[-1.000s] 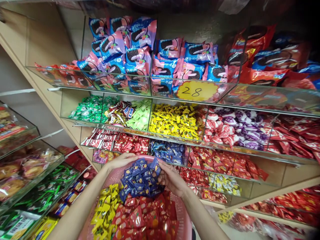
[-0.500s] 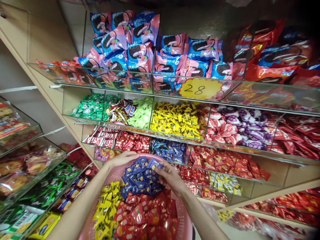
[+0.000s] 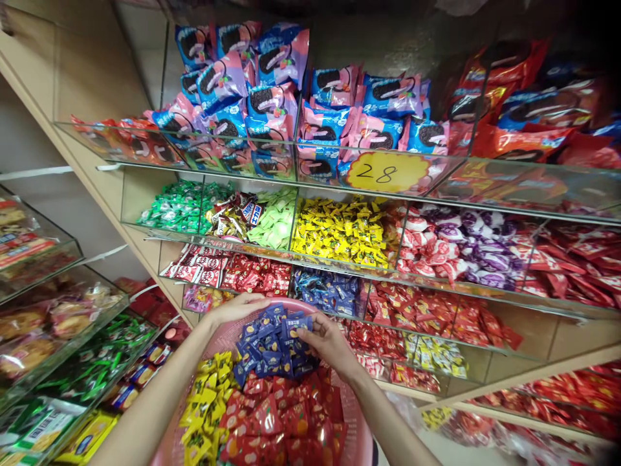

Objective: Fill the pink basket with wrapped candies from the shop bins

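Shelves (image 3: 538,323) beyond; blue packets (image 3: 266,356) between hands (image 3: 332,346).

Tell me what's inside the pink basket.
The pink basket holds blue packets, yellow packets and red packets; the right hand pinches one blue packet. The basket's floor and whatever lies beneath the top packets are covered.
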Motion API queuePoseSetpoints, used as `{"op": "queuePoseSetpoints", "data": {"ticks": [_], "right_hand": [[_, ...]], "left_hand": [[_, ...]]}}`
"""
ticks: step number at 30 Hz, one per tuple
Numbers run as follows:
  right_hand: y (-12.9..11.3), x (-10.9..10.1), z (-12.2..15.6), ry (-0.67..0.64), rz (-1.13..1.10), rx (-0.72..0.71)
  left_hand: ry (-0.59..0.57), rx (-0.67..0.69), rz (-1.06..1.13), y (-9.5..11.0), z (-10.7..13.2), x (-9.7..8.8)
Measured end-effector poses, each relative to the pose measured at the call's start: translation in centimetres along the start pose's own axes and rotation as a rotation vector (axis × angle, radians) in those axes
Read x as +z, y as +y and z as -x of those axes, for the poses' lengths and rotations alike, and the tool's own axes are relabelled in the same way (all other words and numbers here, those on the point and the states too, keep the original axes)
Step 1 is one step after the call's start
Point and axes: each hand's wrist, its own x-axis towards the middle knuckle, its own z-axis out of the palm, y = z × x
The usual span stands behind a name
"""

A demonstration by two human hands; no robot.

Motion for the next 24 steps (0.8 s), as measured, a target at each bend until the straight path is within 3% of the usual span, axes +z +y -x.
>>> {"op": "queuePoseSetpoints", "data": {"ticks": [18, 24], "right_hand": [[1.0, -0.4, -0.5, 0.061, 0.014, -0.051], [0.8, -0.2, -0.2, 0.052, 0.172, -0.144]], "left_hand": [[-0.022, 0.034, 0.015, 0.2, 0.0, -0.2], [-0.011, 0.029, 0.013, 0.0, -0.1, -0.2]]}}
